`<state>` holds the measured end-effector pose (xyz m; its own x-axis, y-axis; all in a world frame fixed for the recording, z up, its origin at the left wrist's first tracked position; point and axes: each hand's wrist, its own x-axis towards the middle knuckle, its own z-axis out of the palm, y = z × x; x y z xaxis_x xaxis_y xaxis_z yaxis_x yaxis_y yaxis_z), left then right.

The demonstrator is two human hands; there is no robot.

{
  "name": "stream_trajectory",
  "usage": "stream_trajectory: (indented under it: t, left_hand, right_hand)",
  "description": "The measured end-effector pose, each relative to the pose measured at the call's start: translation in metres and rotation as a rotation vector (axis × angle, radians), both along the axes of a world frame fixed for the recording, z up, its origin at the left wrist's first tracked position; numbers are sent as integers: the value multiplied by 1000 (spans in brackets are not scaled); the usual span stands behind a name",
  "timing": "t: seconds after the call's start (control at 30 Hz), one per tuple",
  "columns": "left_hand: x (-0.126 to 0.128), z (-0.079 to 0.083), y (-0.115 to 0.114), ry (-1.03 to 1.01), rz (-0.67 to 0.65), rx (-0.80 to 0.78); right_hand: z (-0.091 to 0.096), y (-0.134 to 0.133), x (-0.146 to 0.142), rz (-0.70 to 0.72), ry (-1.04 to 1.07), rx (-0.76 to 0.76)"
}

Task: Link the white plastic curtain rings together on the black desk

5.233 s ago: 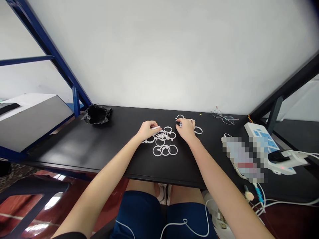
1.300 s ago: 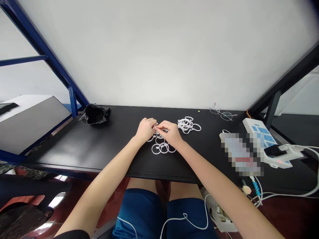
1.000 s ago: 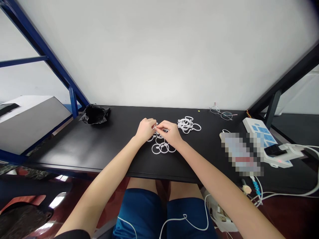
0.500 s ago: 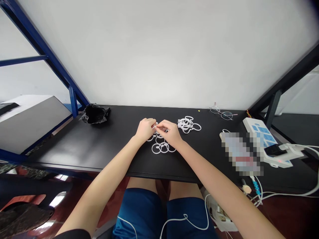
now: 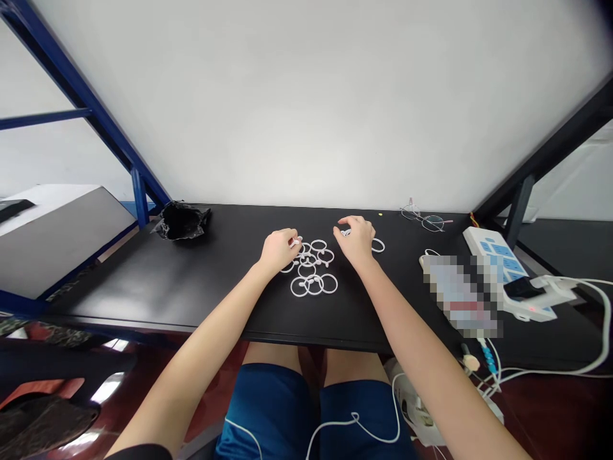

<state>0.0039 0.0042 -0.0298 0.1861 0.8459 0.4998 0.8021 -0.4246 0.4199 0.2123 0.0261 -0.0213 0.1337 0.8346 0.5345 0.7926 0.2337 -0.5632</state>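
Several white plastic rings joined into a flat cluster (image 5: 313, 268) lie on the black table (image 5: 191, 281). My left hand (image 5: 278, 249) rests at the cluster's left edge, fingers pinched on one white ring (image 5: 294, 241) of it. My right hand (image 5: 357, 238) is over a separate pile of loose white rings (image 5: 378, 245) to the right, fingers curled down into it; what they hold is hidden.
A crumpled black bag (image 5: 181, 220) lies at the back left. Eyeglasses (image 5: 426, 220) sit at the back right. A white power strip (image 5: 493, 259), a charger (image 5: 536, 297) and cables crowd the right end. A blue metal frame (image 5: 96, 121) rises on the left.
My right hand left the cluster and moved right to the loose ring pile. My left hand stayed pinched at the cluster's left edge.
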Motion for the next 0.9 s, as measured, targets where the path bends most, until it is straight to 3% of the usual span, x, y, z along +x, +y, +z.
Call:
stream_trajectory:
  t: [0.1, 0.27, 0.63, 0.9]
  left_hand:
    - [0, -2, 2, -3, -116, -9]
    - [0, -4, 2, 27, -141, -65]
    - [0, -3, 1, 17, -136, -75]
    - [1, -3, 1, 40, -118, -36]
  right_hand:
    - [-8, 6, 8, -60, -98, -118]
    - [-14, 8, 10, -31, -92, -188]
    - [-22, 16, 11, 52, 14, -49]
    - [-14, 11, 10, 84, 94, -35]
